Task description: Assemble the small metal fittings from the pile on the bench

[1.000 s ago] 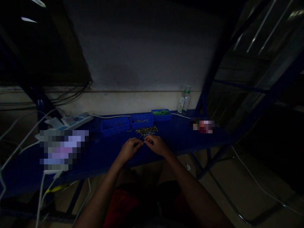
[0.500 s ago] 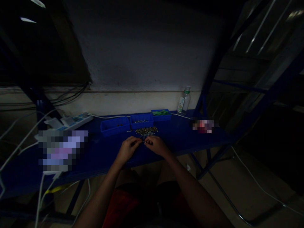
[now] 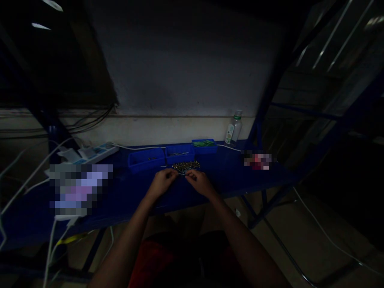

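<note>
My left hand (image 3: 162, 182) is closed in a pinch over the near side of the blue table (image 3: 129, 200). My right hand (image 3: 200, 182) faces it, also pinching. A thin silvery metal pin (image 3: 181, 174) spans the small gap between the two sets of fingertips; its ends are hidden by the fingers. Just beyond lies a pile of small brass-coloured and silvery metal pieces (image 3: 186, 165), too small and dark to name. Behind it stands a blue bin (image 3: 180, 159) with thin metal pieces inside.
Left of it is another blue bin (image 3: 147, 165) with few pieces; to the right, a blue bin (image 3: 205, 150) holds green items. A clear bottle (image 3: 234, 130) stands by the wall. A power strip (image 3: 100, 152) with white cables and a blurred-out object (image 3: 82, 188) occupy the left.
Both hands have moved slightly away from me, closer to the pile. Their fingertips are farther apart, and more of the thin pin shows between them.
</note>
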The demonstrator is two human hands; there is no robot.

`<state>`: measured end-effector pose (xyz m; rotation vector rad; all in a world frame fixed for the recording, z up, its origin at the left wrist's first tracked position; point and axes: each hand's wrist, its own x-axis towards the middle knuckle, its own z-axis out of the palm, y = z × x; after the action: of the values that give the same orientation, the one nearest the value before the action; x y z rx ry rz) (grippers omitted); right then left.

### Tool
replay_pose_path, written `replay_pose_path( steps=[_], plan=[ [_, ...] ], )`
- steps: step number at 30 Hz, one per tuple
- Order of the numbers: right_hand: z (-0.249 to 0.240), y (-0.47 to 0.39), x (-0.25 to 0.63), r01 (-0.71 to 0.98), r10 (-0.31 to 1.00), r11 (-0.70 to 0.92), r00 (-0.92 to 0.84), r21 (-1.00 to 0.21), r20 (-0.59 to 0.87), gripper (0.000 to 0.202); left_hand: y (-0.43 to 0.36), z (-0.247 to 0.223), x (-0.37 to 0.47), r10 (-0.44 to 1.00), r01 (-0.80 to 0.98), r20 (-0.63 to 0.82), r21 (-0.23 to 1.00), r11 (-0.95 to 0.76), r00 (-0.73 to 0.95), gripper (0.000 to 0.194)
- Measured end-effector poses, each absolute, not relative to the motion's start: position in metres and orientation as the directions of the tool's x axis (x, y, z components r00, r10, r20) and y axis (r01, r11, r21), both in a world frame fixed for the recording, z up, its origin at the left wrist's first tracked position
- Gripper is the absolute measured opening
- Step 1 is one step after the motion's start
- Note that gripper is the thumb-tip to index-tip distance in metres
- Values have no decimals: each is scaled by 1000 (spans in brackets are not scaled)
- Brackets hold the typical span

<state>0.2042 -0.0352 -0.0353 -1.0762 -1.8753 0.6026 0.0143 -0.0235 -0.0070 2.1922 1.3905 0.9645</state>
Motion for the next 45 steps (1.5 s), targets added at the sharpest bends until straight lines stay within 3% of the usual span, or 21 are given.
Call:
replay_pose_path(
  steps=[7,13,16,20,24,38,41,45],
  plan=[
    [-35,-34,207,486,876,481,-230,-730,424,14,50,30,33,889,886,456,396,-243,40,33],
    [-35,-33,205,510,871,488,-229,-708,436,13,36,29,33,883,950,437,163,-265,171,38],
    [-35,-32,205,543,869,489,-241,-683,432,12,18,20,20,907,961,355,67,-269,229,34],
    [-36,-33,205,542,852,518,-257,-661,456,12,5,7,5,951,986,262,-2,-168,162,34],
    [-36,-34,205,548,849,523,-268,-653,455,11,4,0,1,953,987,258,-45,-155,162,33],
    [-34,-37,205,554,851,521,-271,-649,451,12,3,5,-1,952,986,257,-67,-153,166,30],
    [-34,-37,204,560,856,511,-261,-652,447,12,-11,5,5,940,973,269,45,-228,208,29],
    [-34,-36,204,559,858,508,-256,-656,446,12,-34,-3,20,905,868,328,323,-377,271,29]
  ],
)
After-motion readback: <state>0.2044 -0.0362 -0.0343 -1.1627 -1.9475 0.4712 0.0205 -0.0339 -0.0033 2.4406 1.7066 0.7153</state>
